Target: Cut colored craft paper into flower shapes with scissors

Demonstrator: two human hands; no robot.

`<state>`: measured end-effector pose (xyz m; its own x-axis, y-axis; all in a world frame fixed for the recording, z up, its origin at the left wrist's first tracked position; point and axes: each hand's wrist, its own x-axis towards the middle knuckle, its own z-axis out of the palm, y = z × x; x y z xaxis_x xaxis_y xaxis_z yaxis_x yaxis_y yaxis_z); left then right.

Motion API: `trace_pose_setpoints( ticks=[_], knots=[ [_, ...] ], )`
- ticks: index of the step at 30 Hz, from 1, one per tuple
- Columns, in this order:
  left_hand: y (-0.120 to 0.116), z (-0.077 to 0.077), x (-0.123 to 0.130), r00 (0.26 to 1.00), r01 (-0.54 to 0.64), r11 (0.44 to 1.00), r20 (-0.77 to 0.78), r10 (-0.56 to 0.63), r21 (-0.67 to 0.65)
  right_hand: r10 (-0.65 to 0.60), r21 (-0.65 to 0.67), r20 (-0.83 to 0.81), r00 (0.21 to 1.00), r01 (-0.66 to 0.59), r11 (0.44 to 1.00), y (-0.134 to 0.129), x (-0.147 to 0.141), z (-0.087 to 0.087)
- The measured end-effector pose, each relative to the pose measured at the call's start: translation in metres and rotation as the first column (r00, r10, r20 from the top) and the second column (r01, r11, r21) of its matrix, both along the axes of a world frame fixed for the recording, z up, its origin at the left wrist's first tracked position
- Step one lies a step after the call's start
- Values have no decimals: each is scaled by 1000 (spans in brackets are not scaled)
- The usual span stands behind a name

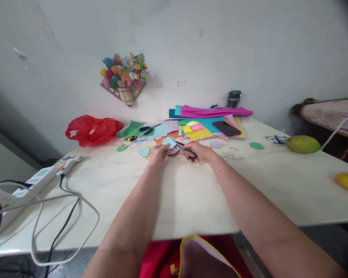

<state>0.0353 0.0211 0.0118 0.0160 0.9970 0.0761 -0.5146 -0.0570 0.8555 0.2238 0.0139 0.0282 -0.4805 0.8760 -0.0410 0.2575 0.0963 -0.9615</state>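
Note:
My left hand (160, 151) pinches a light blue paper flower (168, 143) with a scalloped edge, above the middle of the table. In my right hand (202, 151) is a pair of dark-handled scissors (193, 154), the blades pointing left at the paper's edge. How far the blades are apart is too small to tell. Left of my left hand lie more scalloped blue and yellow paper cutouts (144, 153). Red and orange paper pieces lie beneath and behind both hands, partly hidden by them.
Behind my hands lie coloured paper sheets (203, 133), a phone (226, 128) and a second pair of scissors (147, 129). A red plastic bag (93, 130) sits back left. Power strips (37, 185) with loose cables cover the left side. A green mango (303, 144) lies right.

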Motion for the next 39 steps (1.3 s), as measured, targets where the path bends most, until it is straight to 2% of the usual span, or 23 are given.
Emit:
trace_pose_setpoints(
  ticks=[13,21,24,30,35,39],
  knots=[
    [-1,-2,0,1000,24,1000,15,-24,17,-26,30,7,1000,26,999,-1,-1,0],
    [-1,-4,-3,991,88,996,-93,-91,-34,-66,-18,-34,997,66,998,1,-1,2],
    [0,-4,-5,988,106,994,-113,-109,-32,-70,-92,-59,996,65,994,3,0,1],
    [-1,-1,-5,998,50,999,-48,-50,0,-31,-51,-26,999,29,998,5,0,-4],
    [-1,-2,-5,996,34,999,-78,-33,10,1,-4,-14,1000,-1,1000,8,1,-8],
    [1,-5,-5,994,45,999,-96,-42,29,8,-36,-43,999,-9,999,8,1,-7]
  ],
)
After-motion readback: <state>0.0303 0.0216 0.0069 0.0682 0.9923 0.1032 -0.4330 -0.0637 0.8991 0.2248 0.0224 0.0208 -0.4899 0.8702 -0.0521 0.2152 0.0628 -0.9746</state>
